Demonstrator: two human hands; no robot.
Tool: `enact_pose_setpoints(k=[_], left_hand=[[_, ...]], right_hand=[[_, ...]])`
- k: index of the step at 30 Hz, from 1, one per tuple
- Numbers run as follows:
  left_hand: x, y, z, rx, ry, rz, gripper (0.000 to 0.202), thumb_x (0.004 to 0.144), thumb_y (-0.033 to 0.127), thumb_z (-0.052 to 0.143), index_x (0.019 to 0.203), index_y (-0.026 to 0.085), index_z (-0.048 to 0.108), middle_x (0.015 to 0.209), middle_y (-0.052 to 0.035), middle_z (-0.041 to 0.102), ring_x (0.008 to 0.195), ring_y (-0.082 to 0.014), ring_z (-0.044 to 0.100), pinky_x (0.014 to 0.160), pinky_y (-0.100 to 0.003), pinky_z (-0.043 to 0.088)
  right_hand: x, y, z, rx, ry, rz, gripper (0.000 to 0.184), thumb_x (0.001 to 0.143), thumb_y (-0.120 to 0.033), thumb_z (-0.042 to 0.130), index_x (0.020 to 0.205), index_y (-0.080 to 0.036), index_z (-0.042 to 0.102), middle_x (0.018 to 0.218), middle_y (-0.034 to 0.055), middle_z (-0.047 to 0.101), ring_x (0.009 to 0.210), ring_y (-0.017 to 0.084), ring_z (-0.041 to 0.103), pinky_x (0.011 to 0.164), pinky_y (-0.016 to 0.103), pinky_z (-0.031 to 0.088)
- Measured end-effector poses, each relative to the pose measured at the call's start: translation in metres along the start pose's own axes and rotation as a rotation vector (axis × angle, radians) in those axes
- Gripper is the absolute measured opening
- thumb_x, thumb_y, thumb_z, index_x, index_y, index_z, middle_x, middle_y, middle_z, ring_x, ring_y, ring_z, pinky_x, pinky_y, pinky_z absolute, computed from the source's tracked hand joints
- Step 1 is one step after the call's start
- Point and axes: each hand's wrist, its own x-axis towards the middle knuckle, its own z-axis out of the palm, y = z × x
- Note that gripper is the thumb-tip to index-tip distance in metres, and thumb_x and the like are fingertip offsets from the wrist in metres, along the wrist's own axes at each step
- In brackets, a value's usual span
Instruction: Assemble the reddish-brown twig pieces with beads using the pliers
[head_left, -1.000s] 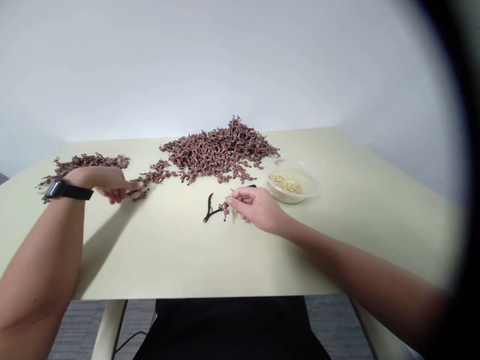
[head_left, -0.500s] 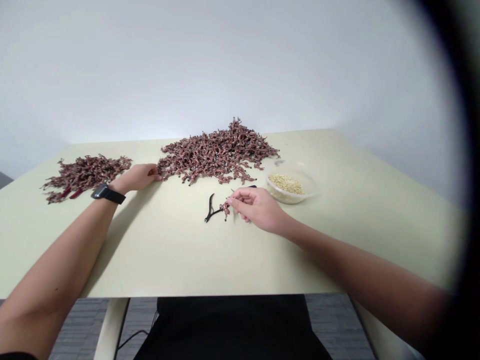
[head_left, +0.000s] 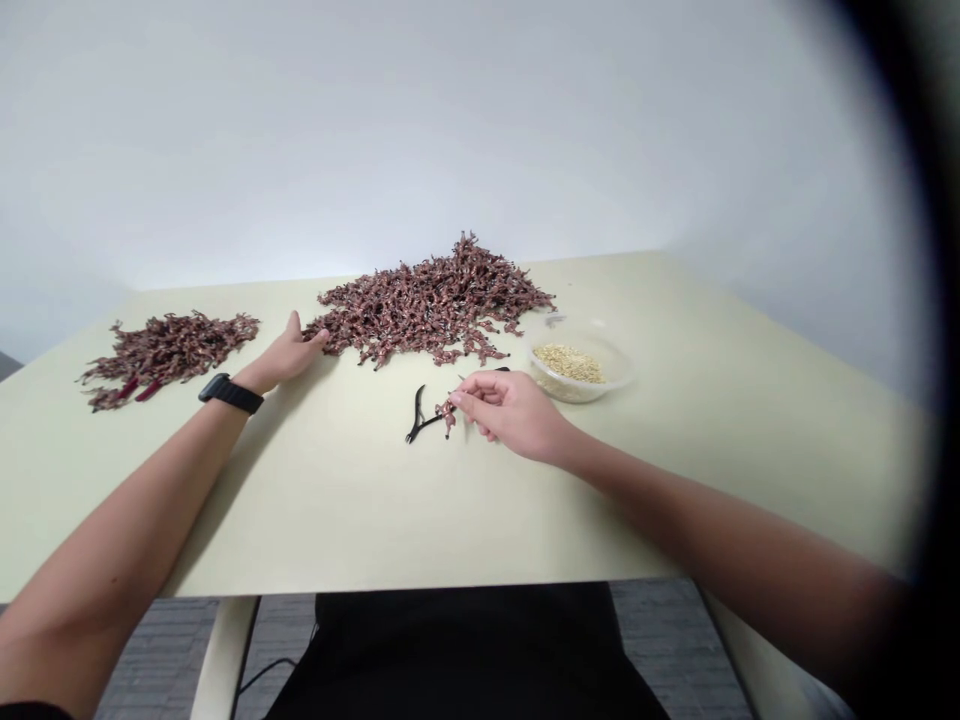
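My left hand [head_left: 289, 357] is at the left edge of a big heap of small reddish-brown figures [head_left: 435, 300]. Its thumb points up and its fingers stretch along the heap, their tips partly hidden. Over the middle of the table, my right hand [head_left: 517, 412] pinches one small brown figure [head_left: 448, 418] between thumb and fingertips. Black-handled nippers [head_left: 417, 420] lie just left of that figure, one handle partly behind it. A thin pointed thing shows above the right fingertips, too small to name.
A clear plastic bowl [head_left: 619, 372] of small gold-coloured pieces stands right of my right hand. A smaller heap of brown figures [head_left: 172, 347] lies far left, with dark red handles [head_left: 148, 390] at its front. The table's front edge [head_left: 420, 588] runs before my lap.
My left hand has opened, its thumb lifting away from the fingers, and now lies against the heap's edge. My right hand keeps its pinch on the figure. The view has shifted slightly.
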Motion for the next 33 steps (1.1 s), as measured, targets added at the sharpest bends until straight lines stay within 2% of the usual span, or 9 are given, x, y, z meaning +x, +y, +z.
enact_pose_setpoints(k=[1, 4, 6, 9, 11, 13, 18, 28, 33], left_hand=[[-0.004, 0.011, 0.002, -0.052, 0.002, -0.032, 0.100, 0.099, 0.071, 0.040, 0.161, 0.000, 0.005, 0.165, -0.0316, 0.021, 0.149, -0.0423, 0.031, 0.115, -0.052, 0.035], [-0.025, 0.057, -0.001, -0.087, 0.255, 0.004, 0.092, 0.097, 0.064, 0.049, 0.163, 0.010, 0.013, 0.169, -0.0243, 0.013, 0.155, -0.0447, 0.012, 0.118, -0.062, 0.026], [-0.048, 0.095, -0.009, -0.162, 0.313, 0.198, 0.071, 0.099, 0.058, 0.050, 0.156, 0.019, 0.034, 0.162, -0.0184, 0.036, 0.148, -0.0369, 0.035, 0.113, -0.055, 0.039], [-0.087, 0.147, -0.018, -0.379, 0.059, 0.425, 0.043, 0.101, 0.056, 0.048, 0.113, 0.018, 0.066, 0.109, -0.0115, 0.072, 0.097, -0.0246, 0.068, 0.084, -0.040, 0.055], [-0.110, 0.171, -0.016, -0.482, -0.149, 0.516, 0.039, 0.100, 0.055, 0.052, 0.094, 0.019, 0.067, 0.087, -0.0076, 0.072, 0.075, -0.0182, 0.067, 0.071, -0.033, 0.053], [-0.128, 0.187, -0.010, -0.535, -0.292, 0.529, 0.032, 0.097, 0.053, 0.058, 0.098, 0.022, 0.067, 0.086, -0.0062, 0.073, 0.071, -0.0170, 0.066, 0.064, -0.031, 0.051], [-0.150, 0.200, 0.008, -0.573, -0.265, 0.462, 0.040, 0.090, 0.047, 0.070, 0.122, 0.029, 0.055, 0.087, -0.0032, 0.074, 0.064, -0.0166, 0.064, 0.054, -0.031, 0.047], [-0.155, 0.198, 0.026, -0.437, -0.134, 0.549, 0.016, 0.102, 0.034, 0.048, 0.111, 0.028, 0.059, 0.078, -0.0015, 0.068, 0.062, -0.0173, 0.058, 0.059, -0.032, 0.041], [-0.151, 0.196, 0.033, -0.406, -0.106, 0.528, 0.022, 0.104, 0.037, 0.044, 0.110, 0.026, 0.062, 0.085, -0.0021, 0.071, 0.068, -0.0180, 0.061, 0.066, -0.033, 0.042]], right_hand=[[0.000, 0.000, 0.000, 0.000, 0.002, 0.001, 0.032, 0.092, -0.050, 0.063, 0.088, -0.018, 0.069, 0.063, -0.0004, 0.060, 0.053, 0.011, 0.053, 0.050, 0.024, 0.042], [0.000, -0.001, -0.001, 0.009, 0.006, 0.002, 0.032, 0.092, -0.050, 0.063, 0.087, -0.019, 0.068, 0.064, -0.0004, 0.060, 0.053, 0.011, 0.053, 0.049, 0.024, 0.042], [0.000, 0.000, -0.001, 0.013, 0.008, 0.004, 0.033, 0.092, -0.051, 0.063, 0.088, -0.019, 0.068, 0.063, -0.0006, 0.059, 0.053, 0.011, 0.053, 0.048, 0.024, 0.041], [0.001, 0.003, -0.001, 0.024, 0.013, -0.008, 0.035, 0.092, -0.054, 0.062, 0.090, -0.019, 0.068, 0.065, -0.0005, 0.059, 0.052, 0.011, 0.053, 0.047, 0.024, 0.042], [0.003, 0.006, -0.001, 0.040, 0.024, -0.038, 0.036, 0.092, -0.054, 0.063, 0.090, -0.019, 0.068, 0.069, -0.0001, 0.060, 0.052, 0.011, 0.054, 0.047, 0.024, 0.043], [0.004, 0.008, -0.001, 0.047, 0.039, -0.076, 0.035, 0.093, -0.053, 0.062, 0.091, -0.019, 0.068, 0.071, 0.0003, 0.061, 0.054, 0.011, 0.054, 0.049, 0.025, 0.045], [0.002, 0.006, -0.001, -0.055, 0.095, -0.122, 0.034, 0.094, -0.051, 0.062, 0.087, -0.019, 0.070, 0.068, 0.0003, 0.061, 0.057, 0.012, 0.051, 0.053, 0.026, 0.039], [-0.003, -0.003, 0.001, -0.180, 0.045, -0.247, 0.034, 0.094, -0.051, 0.062, 0.088, -0.020, 0.073, 0.075, 0.0022, 0.067, 0.067, 0.015, 0.055, 0.062, 0.029, 0.041], [-0.005, -0.024, -0.033, -0.453, 0.462, -0.431, 0.033, 0.101, -0.042, 0.050, 0.090, -0.020, 0.073, 0.082, 0.0066, 0.070, 0.070, 0.018, 0.057, 0.067, 0.032, 0.042]])
